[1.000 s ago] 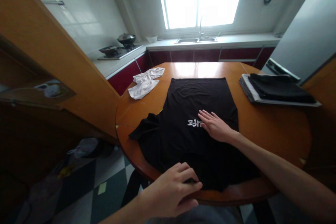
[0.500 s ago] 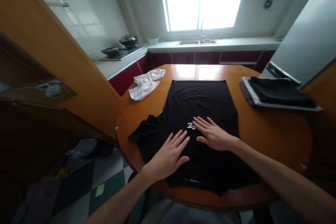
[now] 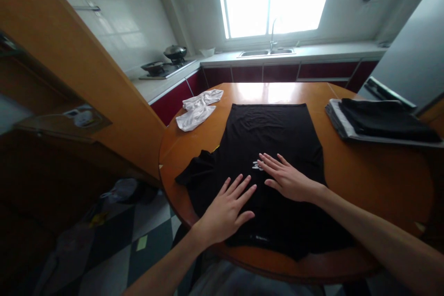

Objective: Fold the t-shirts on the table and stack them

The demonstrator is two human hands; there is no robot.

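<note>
Both hands, left (image 3: pixel 227 210) and right (image 3: pixel 286 178), lie flat, fingers spread, on black shirt (image 3: pixel 270 134).

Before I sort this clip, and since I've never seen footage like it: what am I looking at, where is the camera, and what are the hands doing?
There is no machine here. The camera sits on a person's head and looks forward and down, so both arms reach in from below. A black T-shirt lies spread on a round wooden table. The left hand and the right hand both rest flat and open on it, gripping nothing. A crumpled white cloth lies at the table's far left, and a stack of folded dark clothes at its right. Behind are a sink under a bright window and a stove.
</note>
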